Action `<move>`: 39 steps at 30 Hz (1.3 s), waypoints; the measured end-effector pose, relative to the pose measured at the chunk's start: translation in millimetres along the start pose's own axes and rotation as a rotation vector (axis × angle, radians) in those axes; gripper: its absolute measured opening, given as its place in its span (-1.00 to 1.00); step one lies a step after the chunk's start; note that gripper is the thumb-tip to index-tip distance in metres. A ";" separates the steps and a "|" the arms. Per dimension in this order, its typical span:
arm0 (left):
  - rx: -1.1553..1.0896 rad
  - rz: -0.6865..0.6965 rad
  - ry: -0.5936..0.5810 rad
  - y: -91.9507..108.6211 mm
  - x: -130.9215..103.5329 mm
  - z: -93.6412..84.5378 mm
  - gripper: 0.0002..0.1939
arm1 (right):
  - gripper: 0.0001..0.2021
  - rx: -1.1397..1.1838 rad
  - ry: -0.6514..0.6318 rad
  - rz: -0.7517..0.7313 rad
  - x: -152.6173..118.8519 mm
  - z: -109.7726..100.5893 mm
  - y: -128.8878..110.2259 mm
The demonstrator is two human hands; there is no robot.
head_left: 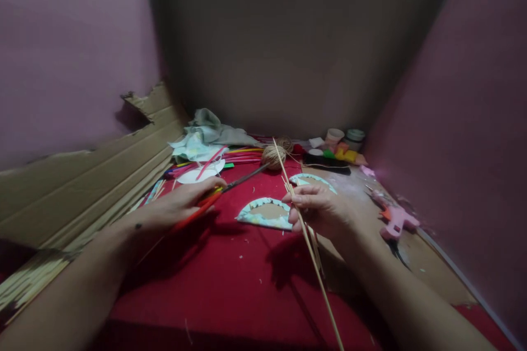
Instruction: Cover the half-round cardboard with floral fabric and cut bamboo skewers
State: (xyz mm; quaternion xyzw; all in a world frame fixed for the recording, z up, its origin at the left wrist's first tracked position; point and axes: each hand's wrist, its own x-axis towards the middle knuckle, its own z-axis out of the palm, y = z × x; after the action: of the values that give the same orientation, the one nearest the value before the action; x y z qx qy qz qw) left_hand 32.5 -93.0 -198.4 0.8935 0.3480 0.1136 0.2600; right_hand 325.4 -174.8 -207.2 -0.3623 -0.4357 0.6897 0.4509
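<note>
My left hand (197, 197) is closed round the orange handles of a pair of scissors (242, 176), whose blades point up and right toward a ball of twine. Several thin wooden sticks (307, 238) are pinched in the fingers of my right hand (313, 203); one long stick runs from near the twine ball down to the bottom edge. Beneath the hands, a half-circle piece (267, 219) with a pale blue fabric rim lies on the red cloth. A second half-circle (315, 180) lies behind my right hand, partly hidden by it.
Twine ball (273, 157), crumpled fabric (206, 137) and coloured pipe cleaners (245, 156) lie at the back. On the right are a pink glue gun (397, 222), small jars (354, 138) and a black strip (327, 164). Torn cardboard (102, 175) leans along the left wall.
</note>
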 end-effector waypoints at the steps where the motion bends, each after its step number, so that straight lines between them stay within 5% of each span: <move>1: -0.038 0.032 -0.042 3.5 -0.5 2.1 -0.65 | -0.76 0.011 -0.018 0.001 -0.5 -0.6 -1.0; 13: -0.289 0.110 -0.189 37.6 -1.4 17.9 -0.67 | -0.82 0.065 -0.220 0.039 -3.4 0.4 8.8; 29: -0.195 0.169 -0.179 54.5 -1.3 22.7 -0.55 | -0.79 0.078 -0.298 0.066 -3.3 10.8 12.3; 39: 0.042 0.271 -0.099 43.1 -2.0 34.9 -0.73 | -0.82 0.152 -0.342 0.083 3.4 9.8 21.0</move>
State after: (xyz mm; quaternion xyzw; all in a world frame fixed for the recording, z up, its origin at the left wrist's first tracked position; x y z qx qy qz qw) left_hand 68.7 -134.7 -204.3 0.9420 0.2133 0.0963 0.2404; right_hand 309.1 -178.8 -223.5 -0.2222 -0.4373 0.7902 0.3674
